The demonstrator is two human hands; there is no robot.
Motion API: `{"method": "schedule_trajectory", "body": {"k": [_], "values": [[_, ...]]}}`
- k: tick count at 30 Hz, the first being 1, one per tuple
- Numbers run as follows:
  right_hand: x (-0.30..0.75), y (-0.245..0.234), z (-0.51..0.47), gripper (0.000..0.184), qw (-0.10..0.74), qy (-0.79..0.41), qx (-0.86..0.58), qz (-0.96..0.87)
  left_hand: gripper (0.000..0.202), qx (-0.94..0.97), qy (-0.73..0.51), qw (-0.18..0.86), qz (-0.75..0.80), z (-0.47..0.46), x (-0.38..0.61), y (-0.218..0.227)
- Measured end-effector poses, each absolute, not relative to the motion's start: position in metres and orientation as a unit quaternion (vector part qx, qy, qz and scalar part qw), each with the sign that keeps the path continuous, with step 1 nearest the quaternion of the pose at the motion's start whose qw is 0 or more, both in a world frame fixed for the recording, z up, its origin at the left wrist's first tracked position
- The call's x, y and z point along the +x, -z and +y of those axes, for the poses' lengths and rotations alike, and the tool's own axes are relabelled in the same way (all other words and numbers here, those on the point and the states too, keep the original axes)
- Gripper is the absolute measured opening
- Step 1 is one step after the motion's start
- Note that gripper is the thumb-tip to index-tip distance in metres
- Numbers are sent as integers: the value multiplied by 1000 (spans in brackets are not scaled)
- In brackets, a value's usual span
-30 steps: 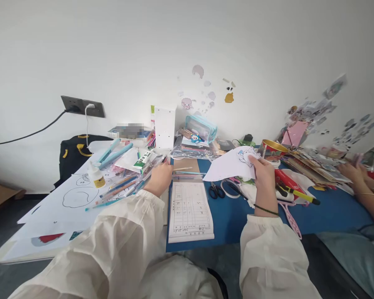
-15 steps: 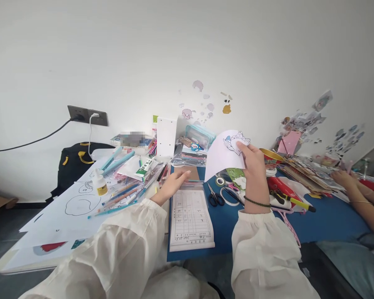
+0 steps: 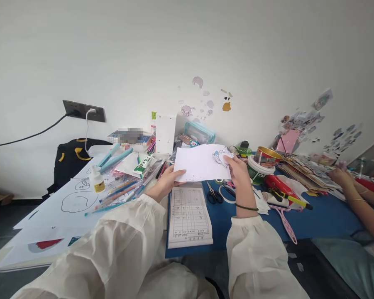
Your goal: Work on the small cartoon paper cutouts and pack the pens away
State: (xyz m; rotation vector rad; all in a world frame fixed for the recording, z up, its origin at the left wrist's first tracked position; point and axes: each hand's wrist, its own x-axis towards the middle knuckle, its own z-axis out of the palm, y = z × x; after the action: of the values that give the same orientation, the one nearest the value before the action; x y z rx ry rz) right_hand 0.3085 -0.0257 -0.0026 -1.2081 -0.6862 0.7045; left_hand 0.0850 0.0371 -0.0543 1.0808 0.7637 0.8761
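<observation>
Both my hands hold one white sheet of paper [image 3: 197, 162] with a small blue cartoon drawing at its upper right corner. My left hand [image 3: 166, 184] pinches the sheet's lower left edge. My right hand [image 3: 238, 174] grips the right side, thumb by the drawing. The sheet hangs level above a printed form pad [image 3: 189, 216] and black scissors [image 3: 213, 196] on the blue table cover [image 3: 323, 216].
Pens and markers [image 3: 124, 189] lie beside a glue bottle [image 3: 96, 181] and drawn sheets [image 3: 71, 203] on the left. A red-gold tin [image 3: 267, 156], a yellow marker [image 3: 295, 201] and sticker piles [image 3: 311, 168] crowd the right. Another person's arm [image 3: 358, 199] rests at the far right.
My right hand lowered the sheet and turned it level. My left hand left the pens and took hold of the sheet's left edge.
</observation>
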Motion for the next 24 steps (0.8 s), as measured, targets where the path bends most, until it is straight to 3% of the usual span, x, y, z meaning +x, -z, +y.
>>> {"method": "schedule_trajectory", "body": {"k": [24], "values": [[321,30,-37,23,645,-365,-589,-323,55,557,-433,628,328,42,87,63]]}}
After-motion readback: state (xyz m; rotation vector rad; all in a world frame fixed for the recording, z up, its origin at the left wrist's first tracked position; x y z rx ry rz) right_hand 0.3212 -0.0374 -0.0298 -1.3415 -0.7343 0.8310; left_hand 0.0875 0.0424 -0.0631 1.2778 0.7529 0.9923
